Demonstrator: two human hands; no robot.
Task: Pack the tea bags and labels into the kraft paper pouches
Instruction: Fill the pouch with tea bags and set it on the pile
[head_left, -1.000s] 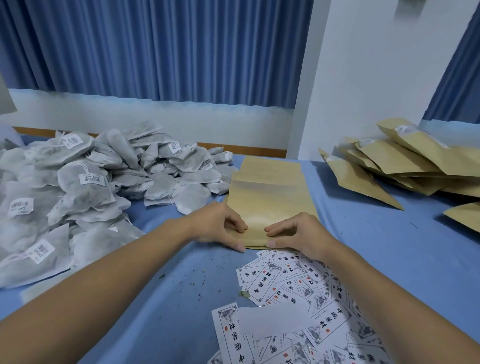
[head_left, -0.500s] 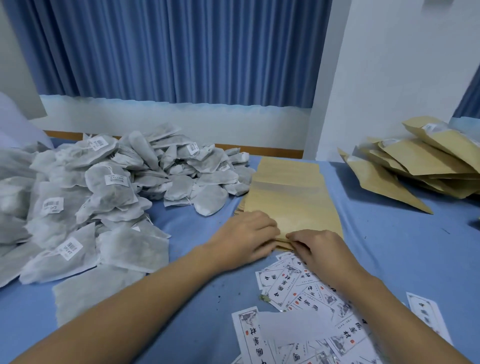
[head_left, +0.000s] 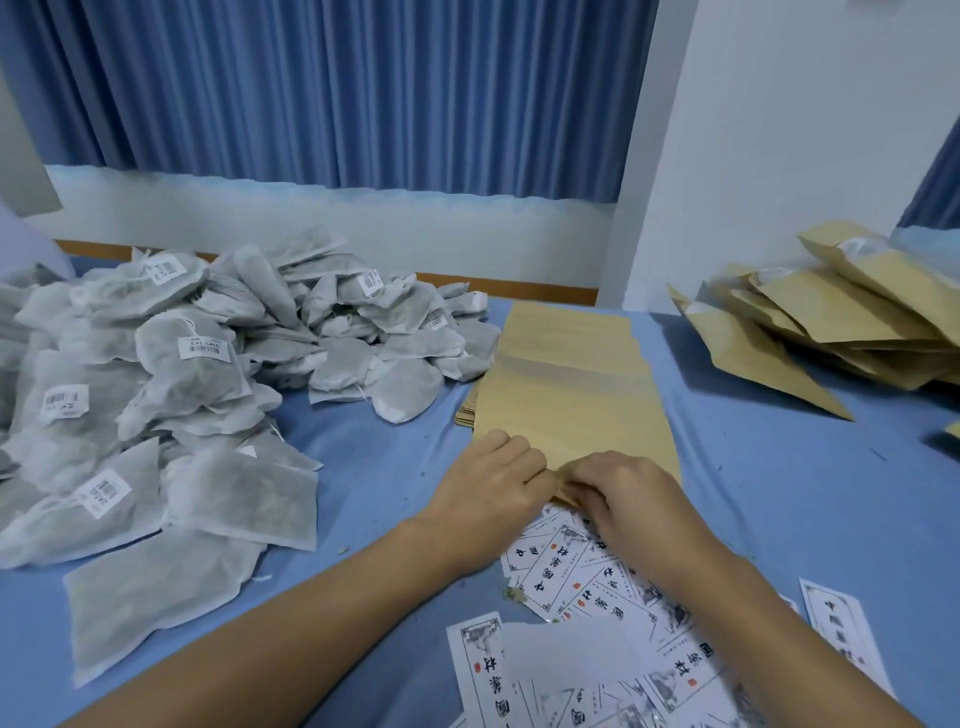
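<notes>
**While both hands work its near edge, the top pouch waits to be opened**

Since both hands meet at the near edge of the top pouch, the step in hand looks like freeing one pouch from the stack of kraft paper pouches, or prising its mouth apart, ahead of any filling.

The left hand lies knuckles-up on the left part of that edge, fingers curled down onto the paper. The right hand touches it on its right side and is curled the same way. The paper between them puckers upward, so I judge each hand clamped on the edge, though the fingertips are hidden under the knuckles. Both forearms reach in from the near side and converge, wrists low over the blue cloth.

The stack runs away directly beyond the fingers. Tea bags are heaped well off to the left of the left hand. Labels lie scattered under and behind the right wrist. Filled pouches are piled far to the right of the right hand.

The next move probably calls for one hand to hold the mouth open while the other lets go and reaches left for a tea bag. Thin pouches may lift two at once.
</notes>
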